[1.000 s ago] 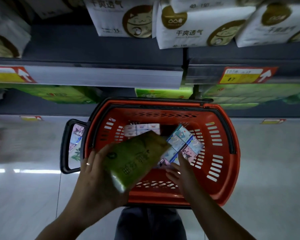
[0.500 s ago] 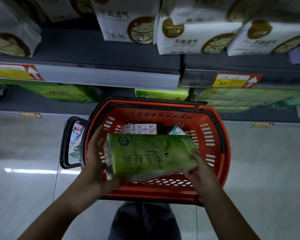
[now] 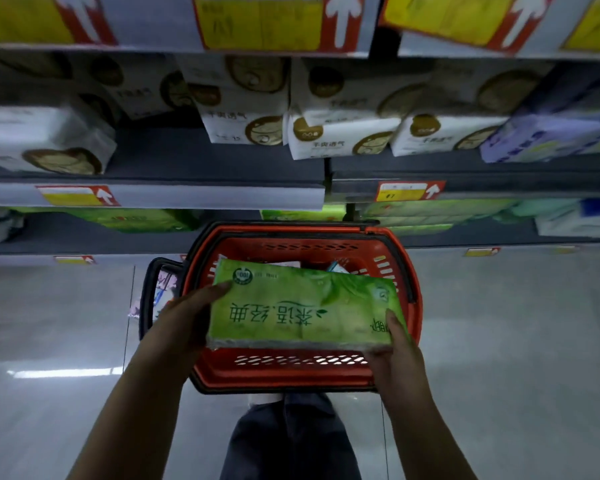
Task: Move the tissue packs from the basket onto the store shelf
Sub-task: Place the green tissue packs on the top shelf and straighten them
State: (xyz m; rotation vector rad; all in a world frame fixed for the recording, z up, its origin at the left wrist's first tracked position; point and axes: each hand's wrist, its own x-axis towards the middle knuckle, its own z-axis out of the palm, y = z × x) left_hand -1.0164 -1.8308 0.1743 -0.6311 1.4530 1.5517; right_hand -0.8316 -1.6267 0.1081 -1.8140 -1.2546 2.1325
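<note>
Tissue pack (image 3: pixel 302 306) has risen above the basket (image 3: pixel 284 375); left hand (image 3: pixel 181 320) and right hand (image 3: pixel 395 355) fingers (image 3: pixel 394 322) clamp its ends.

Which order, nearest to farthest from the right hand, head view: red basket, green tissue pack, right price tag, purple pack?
1. green tissue pack, held by the right hand.
2. red basket, directly beneath.
3. price tag, ahead, above the basket.
4. purple pack, far upper right.

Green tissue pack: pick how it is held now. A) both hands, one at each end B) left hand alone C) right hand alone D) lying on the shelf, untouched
A: the left hand grips the green tissue pack at its left end and the right hand at its right end, above the red basket.
</note>
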